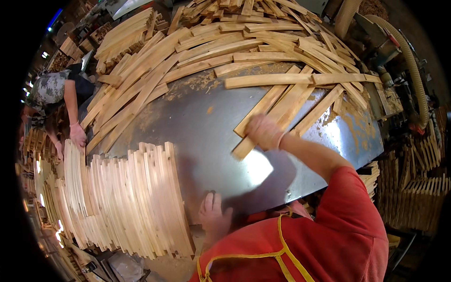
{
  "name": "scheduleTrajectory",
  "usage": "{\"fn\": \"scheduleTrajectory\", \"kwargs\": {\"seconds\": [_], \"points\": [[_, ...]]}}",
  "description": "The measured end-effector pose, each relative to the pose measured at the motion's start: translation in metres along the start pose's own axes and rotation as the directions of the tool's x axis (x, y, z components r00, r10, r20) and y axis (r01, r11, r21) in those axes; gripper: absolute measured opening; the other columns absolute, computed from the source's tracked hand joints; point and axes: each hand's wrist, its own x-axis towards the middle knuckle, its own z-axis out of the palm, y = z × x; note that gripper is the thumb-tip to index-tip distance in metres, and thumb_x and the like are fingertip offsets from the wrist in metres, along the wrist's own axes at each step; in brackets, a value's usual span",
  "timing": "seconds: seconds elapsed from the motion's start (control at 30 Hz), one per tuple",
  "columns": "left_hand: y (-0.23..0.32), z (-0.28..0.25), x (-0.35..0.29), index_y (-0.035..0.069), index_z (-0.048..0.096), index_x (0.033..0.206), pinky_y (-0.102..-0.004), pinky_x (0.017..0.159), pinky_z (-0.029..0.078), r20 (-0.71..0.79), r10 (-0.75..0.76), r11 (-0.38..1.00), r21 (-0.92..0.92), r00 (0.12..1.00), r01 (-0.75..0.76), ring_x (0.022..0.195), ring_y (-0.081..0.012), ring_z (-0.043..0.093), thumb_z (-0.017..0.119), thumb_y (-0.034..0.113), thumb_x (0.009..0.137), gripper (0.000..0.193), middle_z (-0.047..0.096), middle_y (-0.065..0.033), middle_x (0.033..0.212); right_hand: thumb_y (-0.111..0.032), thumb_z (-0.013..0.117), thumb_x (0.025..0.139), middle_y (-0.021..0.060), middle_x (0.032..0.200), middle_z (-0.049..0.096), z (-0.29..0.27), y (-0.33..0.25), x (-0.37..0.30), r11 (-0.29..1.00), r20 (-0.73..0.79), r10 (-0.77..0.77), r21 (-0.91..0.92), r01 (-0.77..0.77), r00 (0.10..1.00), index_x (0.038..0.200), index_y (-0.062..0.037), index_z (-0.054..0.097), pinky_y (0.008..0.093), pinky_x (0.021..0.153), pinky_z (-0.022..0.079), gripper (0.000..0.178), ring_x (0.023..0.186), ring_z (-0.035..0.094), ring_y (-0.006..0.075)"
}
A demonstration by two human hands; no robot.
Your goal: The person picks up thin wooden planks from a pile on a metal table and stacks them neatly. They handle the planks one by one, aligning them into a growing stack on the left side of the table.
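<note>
While slats lie scattered across the metal table (197, 122):
Right hand (264, 131): clenched on a wooden slat (263, 127) near the table's middle.
Left hand (212, 214): released, laid flat at the near edge beside the stacked slats (136, 202).
Advice: the slat is best slid flat, edges aligned with the stack.

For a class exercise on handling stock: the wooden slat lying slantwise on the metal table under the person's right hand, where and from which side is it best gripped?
Grip the wooden slat near its lower end, where the right hand already rests. That end lies free on the bare metal table; its far end runs in among the loose slats. A hand from above could probably close across its narrow width, thumb on one long edge, fingers on the other.
</note>
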Motion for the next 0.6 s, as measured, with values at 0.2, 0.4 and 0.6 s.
{"fn": "scheduleTrajectory", "kwargs": {"seconds": [0.2,0.4,0.6], "points": [[0.046,0.010,0.082,0.007,0.044,0.158,-0.0543,0.120,0.035,0.190,-0.083,0.984,0.173,0.978,0.049,0.148,-0.0382,0.042,0.084,0.041,0.082,0.092,0.046,-0.0141,0.158,-0.025,0.078,0.078,0.0049,0.122,0.069,-0.032,-0.007,-0.003,0.887,-0.411,-0.114,0.367,0.279,0.904,0.120,-0.0140,0.072,0.0444,0.106,0.051,0.043,0.125,0.062,0.0301],[0.029,0.043,0.078,0.008,0.038,0.163,-0.0528,0.121,0.035,0.254,-0.096,0.952,0.305,0.962,0.014,0.146,-0.0368,0.043,0.083,0.046,0.083,0.099,0.049,-0.0142,0.157,-0.015,0.080,0.079,0.0117,0.149,0.060,0.015,0.235,-0.094,0.895,-0.088,0.445,0.023,-0.445,0.891,0.150,-0.0157,0.058,0.0512,0.116,0.044,0.074,0.136,0.057,0.0367],[0.022,0.048,0.080,0.007,0.040,0.161,-0.0513,0.118,0.038,0.220,-0.071,0.956,0.294,0.973,0.004,0.142,-0.0325,0.049,0.079,0.039,0.089,0.088,0.054,-0.0123,0.151,-0.023,0.080,0.080,0.0125,0.131,0.072,0.022,0.207,-0.097,0.920,0.262,0.378,-0.210,-0.330,0.888,0.140,-0.0121,0.068,0.0473,0.112,0.048,0.063,0.127,0.065,0.0354]]}}
